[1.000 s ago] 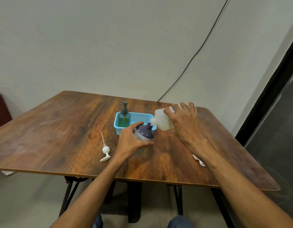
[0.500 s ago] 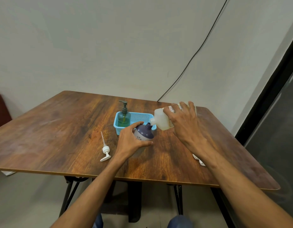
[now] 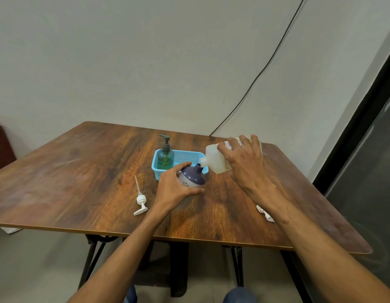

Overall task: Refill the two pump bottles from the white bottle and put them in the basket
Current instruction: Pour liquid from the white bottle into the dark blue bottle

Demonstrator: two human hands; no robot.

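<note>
One green pump bottle (image 3: 165, 157) already stands in the left end of the basket (image 3: 155, 165). The purple bottle (image 3: 193, 177) sits open on the worktop (image 3: 80, 171) just near of it, with the left hand (image 3: 174, 189) curled round it. The right hand (image 3: 244, 162) grips the tilted white bottle (image 3: 215, 159), whose spout is at the purple bottle's neck. Left to do, I judge: finish pouring, refit the loose pump (image 3: 141, 201) lying to the left, then basket it; the basket's right half looks free.

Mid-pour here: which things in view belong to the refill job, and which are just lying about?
Job: white bottle, purple bottle, green pump bottle, basket, loose pump.

Lying about: cable, red seat, paper below the table edge, white piece beside right forearm (purpose unclear).
</note>
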